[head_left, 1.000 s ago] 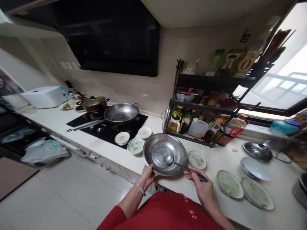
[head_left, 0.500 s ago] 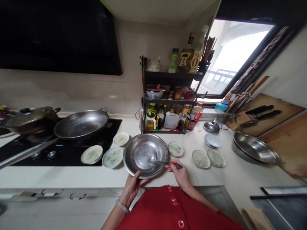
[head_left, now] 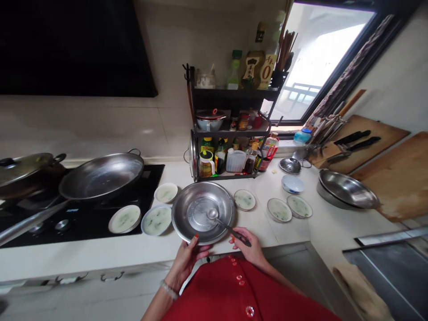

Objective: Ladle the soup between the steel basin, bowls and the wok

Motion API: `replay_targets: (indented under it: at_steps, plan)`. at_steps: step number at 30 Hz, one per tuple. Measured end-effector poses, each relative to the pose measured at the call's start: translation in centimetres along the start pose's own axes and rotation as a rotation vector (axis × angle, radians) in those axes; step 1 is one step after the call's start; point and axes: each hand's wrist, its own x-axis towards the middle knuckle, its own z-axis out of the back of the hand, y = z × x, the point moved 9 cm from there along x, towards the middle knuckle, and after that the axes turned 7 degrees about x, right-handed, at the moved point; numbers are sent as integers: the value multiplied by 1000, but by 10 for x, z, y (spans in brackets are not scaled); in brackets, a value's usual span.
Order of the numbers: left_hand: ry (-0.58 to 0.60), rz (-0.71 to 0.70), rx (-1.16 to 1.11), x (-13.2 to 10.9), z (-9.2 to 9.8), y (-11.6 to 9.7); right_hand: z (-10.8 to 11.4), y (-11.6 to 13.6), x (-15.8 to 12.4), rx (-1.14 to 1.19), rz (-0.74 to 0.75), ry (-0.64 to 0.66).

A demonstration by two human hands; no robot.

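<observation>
A wide metal basin (head_left: 180, 213) rests near the counter's front edge, with a little residue on its bottom. My left hand (head_left: 189, 256) grips its near rim, thumb on top and fingers beneath. In my right hand (head_left: 247, 245) is the dark handle of a metal spoon (head_left: 213, 214); the spoon's bowl lies inside the basin. Close on the left stand a small bowl of pale, green-flecked liquid (head_left: 166, 193) and a larger one (head_left: 156, 220). Another such bowl (head_left: 244, 199) sits just right of the basin.
One more filled bowl (head_left: 125, 219) stands at the stove's edge, beside a long-handled wok (head_left: 103, 176) and a lidded pot (head_left: 26, 171). Two filled bowls (head_left: 279, 210) are to the right, near steel pans (head_left: 347, 189). Behind the basin rises a condiment rack (head_left: 230, 132).
The view has shifted slightly. My right hand has lowered the spoon's handle end toward me; the spoon's bowl stays in the basin. My left hand keeps hold of the rim.
</observation>
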Motion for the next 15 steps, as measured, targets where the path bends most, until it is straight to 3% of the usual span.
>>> replay_targets:
  at_steps: [6,15]
  plan:
    - [49,38,44,-5,-6,-1,-21,-18,-8,-51,-67,187]
    - [118,73,109,-8,7,8,-40,-15,-13,-57,12,272]
